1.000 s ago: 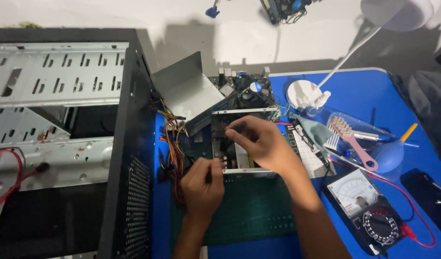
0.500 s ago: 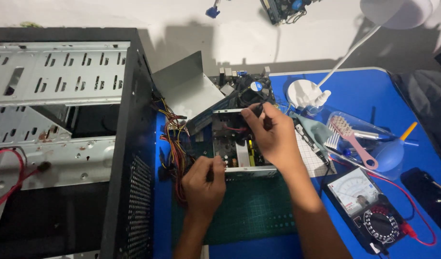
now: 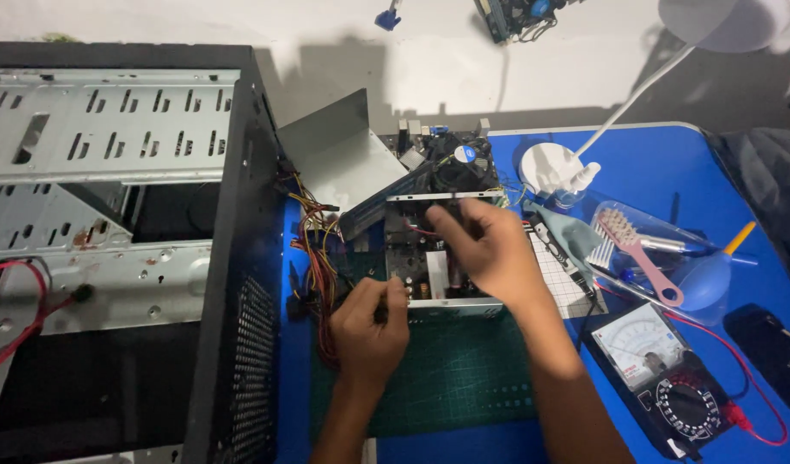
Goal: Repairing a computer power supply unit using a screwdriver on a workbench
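An open power supply box [image 3: 415,262] with its circuit board exposed sits on a green cutting mat [image 3: 464,382]. My left hand [image 3: 369,325] is closed at the box's near-left corner, around something small and dark that I cannot make out. My right hand [image 3: 491,251] lies over the box. Its thumb and forefinger pinch a small dark part at the far wall. A bundle of red, yellow and black wires [image 3: 313,245] runs from the box toward the left. The grey metal lid [image 3: 339,159] leans tilted behind the box.
A black computer case [image 3: 240,258] lies open at the left. On the blue table [image 3: 653,155] to the right are an analogue multimeter [image 3: 661,369] with red leads, a pink brush [image 3: 637,251], a blue blower [image 3: 706,280] and a white lamp base [image 3: 548,167]. A board with a fan [image 3: 462,161] lies behind.
My right hand has moved from the middle of the box to its far edge, where the fingers have closed. My left hand has stayed at the near-left corner.
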